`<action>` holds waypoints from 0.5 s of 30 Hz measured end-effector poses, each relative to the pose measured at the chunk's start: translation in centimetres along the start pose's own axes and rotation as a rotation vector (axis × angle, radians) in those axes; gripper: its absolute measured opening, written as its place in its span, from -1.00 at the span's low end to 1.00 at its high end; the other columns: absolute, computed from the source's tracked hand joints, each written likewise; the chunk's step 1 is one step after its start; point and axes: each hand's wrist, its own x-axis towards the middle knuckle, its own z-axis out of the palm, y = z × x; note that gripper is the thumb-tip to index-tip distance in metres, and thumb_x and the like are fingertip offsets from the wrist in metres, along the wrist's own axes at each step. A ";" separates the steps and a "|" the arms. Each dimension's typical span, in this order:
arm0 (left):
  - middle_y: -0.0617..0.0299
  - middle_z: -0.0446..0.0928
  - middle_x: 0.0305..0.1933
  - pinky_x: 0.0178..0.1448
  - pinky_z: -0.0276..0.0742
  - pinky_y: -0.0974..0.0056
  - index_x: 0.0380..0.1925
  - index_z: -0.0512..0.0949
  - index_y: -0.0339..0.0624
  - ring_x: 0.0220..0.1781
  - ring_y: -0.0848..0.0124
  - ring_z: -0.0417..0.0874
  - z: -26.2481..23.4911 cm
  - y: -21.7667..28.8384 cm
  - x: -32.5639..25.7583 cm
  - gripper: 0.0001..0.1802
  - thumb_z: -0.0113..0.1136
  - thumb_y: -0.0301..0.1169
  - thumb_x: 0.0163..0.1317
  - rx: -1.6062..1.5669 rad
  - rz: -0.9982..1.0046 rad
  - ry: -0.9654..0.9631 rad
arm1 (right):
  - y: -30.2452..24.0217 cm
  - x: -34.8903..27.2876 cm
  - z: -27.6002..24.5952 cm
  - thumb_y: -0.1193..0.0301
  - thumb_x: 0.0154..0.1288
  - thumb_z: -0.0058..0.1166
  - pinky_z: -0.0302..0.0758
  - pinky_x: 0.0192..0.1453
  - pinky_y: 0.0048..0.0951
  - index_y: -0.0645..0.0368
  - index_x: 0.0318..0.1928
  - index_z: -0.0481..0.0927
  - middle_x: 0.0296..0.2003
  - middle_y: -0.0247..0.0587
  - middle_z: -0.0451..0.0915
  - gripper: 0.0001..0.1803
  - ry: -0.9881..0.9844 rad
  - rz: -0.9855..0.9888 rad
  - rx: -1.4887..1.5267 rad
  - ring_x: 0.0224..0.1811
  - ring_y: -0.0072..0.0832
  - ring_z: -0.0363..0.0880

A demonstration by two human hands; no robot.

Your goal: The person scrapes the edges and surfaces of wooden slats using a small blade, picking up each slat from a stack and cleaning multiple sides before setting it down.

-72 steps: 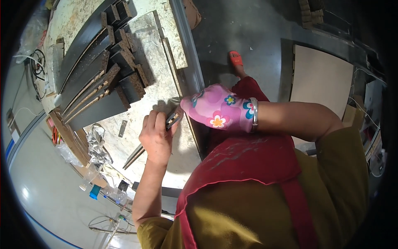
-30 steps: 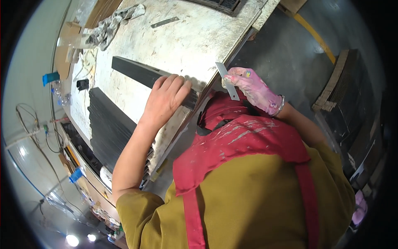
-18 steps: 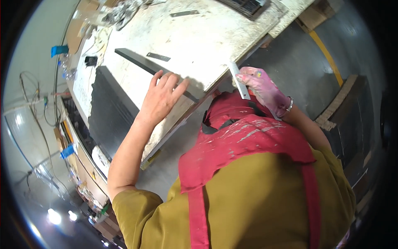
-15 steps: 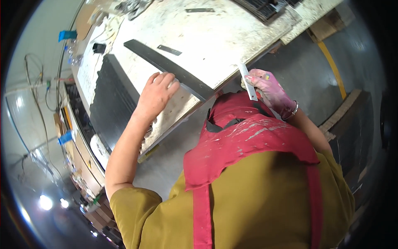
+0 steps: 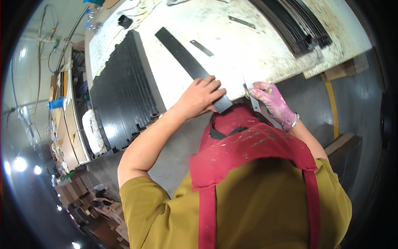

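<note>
A long black flat bar lies slantwise on the white worktable, its near end reaching the table's front edge. My bare left hand is closed over the bar near that end, fingers curled across its top; the thumb is hidden. To the right, my right hand, in a stained pink glove, pinches a narrow silvery metal strip with a small hole near its lower end. The strip stands tilted at the table edge, close to the bar's end but apart from it.
Left on the worktable is a row of stacked black bars. Two small dark strips with holes, one nearer and one farther, lie beyond my hands. More dark bars sit at the far right. A small black object stands far left.
My left hand has shifted right along the black bar to its near end. The metal strip in my right hand has turned, showing a narrower face. The whole view has swung.
</note>
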 end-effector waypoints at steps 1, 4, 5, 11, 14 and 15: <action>0.20 0.35 0.17 0.23 0.34 0.08 0.12 0.35 0.05 0.30 0.16 0.32 -0.1 0.2 0.0 -0.24 0.42 -0.25 -0.19 0.032 0.015 -0.006 | -0.3 0.0 0.1 0.27 0.27 0.13 0.31 -0.24 -0.62 0.22 -0.35 0.57 -0.45 -0.51 0.47 -0.75 -0.006 0.016 0.012 -0.36 -0.74 0.32; 0.21 0.38 0.14 0.22 0.35 0.12 0.10 0.35 0.04 0.27 0.20 0.37 -0.6 -0.6 -0.8 -0.33 0.34 -0.18 -0.07 0.125 0.101 -0.016 | -1.1 0.5 0.0 0.28 0.27 0.13 0.32 -0.22 -0.61 0.23 -0.32 0.57 -0.44 -0.50 0.49 -0.76 -0.014 0.057 0.049 -0.34 -0.74 0.34; 0.21 0.38 0.15 0.22 0.35 0.12 0.11 0.36 0.04 0.26 0.20 0.37 -0.8 -1.0 -1.3 -0.35 0.32 -0.19 -0.04 0.116 0.094 -0.020 | -1.7 0.7 0.1 0.28 0.28 0.13 0.33 -0.22 -0.61 0.23 -0.31 0.57 -0.43 -0.48 0.51 -0.76 0.015 0.098 0.042 -0.33 -0.74 0.36; 0.21 0.36 0.25 0.26 0.33 0.13 0.18 0.37 0.03 0.27 0.20 0.38 -2.9 -2.6 -5.1 -0.40 0.22 -0.18 0.09 0.135 0.030 -0.128 | -3.0 1.7 -0.3 0.32 0.28 0.12 0.41 -0.23 -0.58 0.22 -0.35 0.54 -0.43 -0.37 0.54 -0.80 0.005 0.033 0.111 -0.36 -0.66 0.45; 0.23 0.33 0.29 0.30 0.28 0.08 0.19 0.37 0.02 0.28 0.19 0.36 -2.8 -4.0 -7.5 -0.43 0.16 -0.18 0.14 0.205 0.043 -0.146 | -3.6 2.0 -0.3 0.35 0.28 0.11 0.44 -0.28 -0.56 0.24 -0.32 0.54 -0.44 -0.33 0.55 -0.82 0.031 0.025 0.153 -0.39 -0.62 0.49; 0.23 0.36 0.26 0.31 0.28 0.08 0.17 0.39 0.02 0.29 0.20 0.35 -3.1 -3.8 -8.3 -0.46 0.15 -0.19 0.16 0.213 0.054 -0.160 | -4.1 1.5 -0.3 0.34 0.29 0.09 0.42 -0.31 -0.57 0.23 -0.32 0.54 -0.45 -0.35 0.54 -0.81 0.009 0.030 0.124 -0.41 -0.64 0.47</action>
